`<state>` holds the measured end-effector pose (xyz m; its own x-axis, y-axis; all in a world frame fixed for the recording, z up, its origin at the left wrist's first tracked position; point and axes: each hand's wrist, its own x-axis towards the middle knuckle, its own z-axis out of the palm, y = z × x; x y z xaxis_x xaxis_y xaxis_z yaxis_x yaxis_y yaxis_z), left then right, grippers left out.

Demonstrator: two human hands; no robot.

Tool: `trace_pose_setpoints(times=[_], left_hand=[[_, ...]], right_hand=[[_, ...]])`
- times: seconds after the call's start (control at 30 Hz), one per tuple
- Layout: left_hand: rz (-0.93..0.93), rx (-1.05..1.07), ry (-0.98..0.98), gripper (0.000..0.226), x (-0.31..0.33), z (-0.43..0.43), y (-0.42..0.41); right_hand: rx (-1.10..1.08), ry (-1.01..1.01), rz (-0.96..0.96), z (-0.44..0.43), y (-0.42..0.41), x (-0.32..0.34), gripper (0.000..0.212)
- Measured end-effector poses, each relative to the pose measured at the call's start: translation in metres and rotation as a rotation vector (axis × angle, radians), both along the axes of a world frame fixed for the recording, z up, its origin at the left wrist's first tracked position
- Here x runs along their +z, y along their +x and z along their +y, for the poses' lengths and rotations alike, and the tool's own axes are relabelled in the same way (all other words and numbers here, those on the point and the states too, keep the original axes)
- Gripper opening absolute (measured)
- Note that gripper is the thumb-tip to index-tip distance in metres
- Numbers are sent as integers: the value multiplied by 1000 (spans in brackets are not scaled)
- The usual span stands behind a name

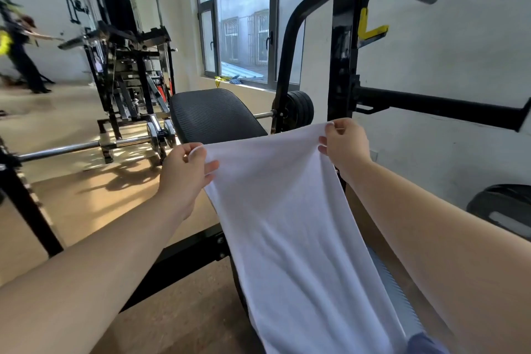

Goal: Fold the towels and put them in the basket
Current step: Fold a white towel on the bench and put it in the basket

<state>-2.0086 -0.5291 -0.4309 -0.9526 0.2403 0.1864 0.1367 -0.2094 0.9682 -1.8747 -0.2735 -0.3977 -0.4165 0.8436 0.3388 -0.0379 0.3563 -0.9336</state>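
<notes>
Left hand [184, 172] and right hand [344, 146] each pinch a corner of the towel [287, 224] — loosen either, and it could slump toward six o'clock.

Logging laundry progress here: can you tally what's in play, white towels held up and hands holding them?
White towel: 1, held up and stretched between the two hands
Hands: 2, left hand and right hand, each with a pinching grip on a top corner
Total: 3
</notes>
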Motion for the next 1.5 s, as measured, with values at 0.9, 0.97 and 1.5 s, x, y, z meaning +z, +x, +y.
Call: trace_pose_setpoints(times=[0.9,0.97,1.5], left_hand=[[134,396,-182,21,16,28,-147],[142,417,-223,21,15,30,-151],[322,243,-302,52,22,31,-154]], right_hand=[[34,98,-29,31,-186,10,17],[61,25,-14,35,-194,0,17],[294,-75,-137,31,-231,-12,24]])
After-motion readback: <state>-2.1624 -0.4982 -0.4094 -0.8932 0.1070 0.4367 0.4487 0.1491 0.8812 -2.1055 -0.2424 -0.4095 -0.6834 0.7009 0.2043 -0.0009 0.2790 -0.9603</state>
